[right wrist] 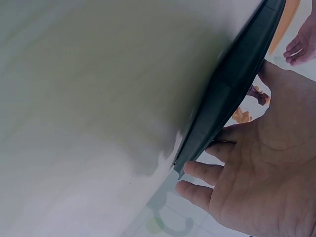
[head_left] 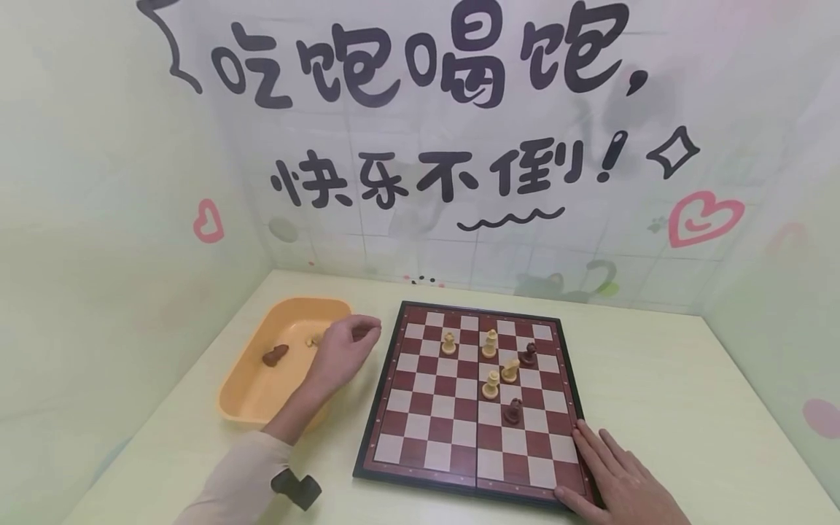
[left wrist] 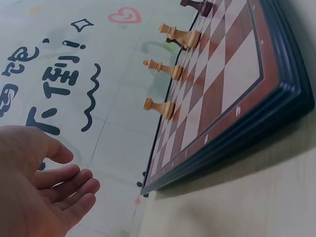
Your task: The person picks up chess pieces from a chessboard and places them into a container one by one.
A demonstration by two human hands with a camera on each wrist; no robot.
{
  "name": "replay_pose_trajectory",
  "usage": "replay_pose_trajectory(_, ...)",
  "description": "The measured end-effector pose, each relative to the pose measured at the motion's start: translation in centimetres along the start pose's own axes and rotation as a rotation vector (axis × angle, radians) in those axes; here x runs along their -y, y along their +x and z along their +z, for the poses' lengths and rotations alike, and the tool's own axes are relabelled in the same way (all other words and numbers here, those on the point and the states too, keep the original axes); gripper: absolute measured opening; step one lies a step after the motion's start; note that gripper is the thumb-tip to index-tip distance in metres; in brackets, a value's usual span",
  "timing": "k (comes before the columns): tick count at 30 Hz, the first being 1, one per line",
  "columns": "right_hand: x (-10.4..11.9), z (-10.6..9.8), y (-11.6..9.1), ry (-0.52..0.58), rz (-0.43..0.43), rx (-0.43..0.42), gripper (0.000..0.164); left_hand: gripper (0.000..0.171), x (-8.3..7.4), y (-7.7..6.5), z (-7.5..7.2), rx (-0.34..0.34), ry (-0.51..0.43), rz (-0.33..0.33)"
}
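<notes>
My left hand point(head_left: 344, 351) hovers over the right side of an orange tray point(head_left: 239, 390), fingers loosely bent and nothing between them. In the left wrist view that hand point(left wrist: 47, 182) is empty, apart from the chessboard. Inside the tray lie brown chess pieces point(head_left: 275, 355) and a cream piece point(head_left: 311, 340), partly hidden by the hand. My right hand point(head_left: 623, 477) rests at the chessboard's point(head_left: 420, 470) near right corner, fingers extended along its edge. On the board stand several cream pieces, among them a knight point(head_left: 510, 370), and two dark pieces, one nearer point(head_left: 513, 411) and one farther point(head_left: 528, 354).
The tray stands left of the board on a pale table point(head_left: 663, 386). A printed sheet point(head_left: 420, 131) with black lettering and pink hearts rises behind, and pale side walls point(head_left: 98, 219) flank the table. A dark band point(head_left: 297, 488) is on the left wrist.
</notes>
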State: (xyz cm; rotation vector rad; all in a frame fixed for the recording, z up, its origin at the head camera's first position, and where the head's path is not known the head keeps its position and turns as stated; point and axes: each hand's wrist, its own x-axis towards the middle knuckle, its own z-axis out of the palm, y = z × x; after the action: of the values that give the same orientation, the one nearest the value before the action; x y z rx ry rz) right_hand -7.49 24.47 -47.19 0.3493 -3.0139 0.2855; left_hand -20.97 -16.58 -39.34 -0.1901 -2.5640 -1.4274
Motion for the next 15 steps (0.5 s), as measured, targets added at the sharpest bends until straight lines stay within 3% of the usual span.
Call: replay_pose_trajectory(15,0.0,0.0,0.0,0.01,0.001,-0.003,0.101,0.025,-1.2,0.1,3.0,0.026,0.004,-0.021)
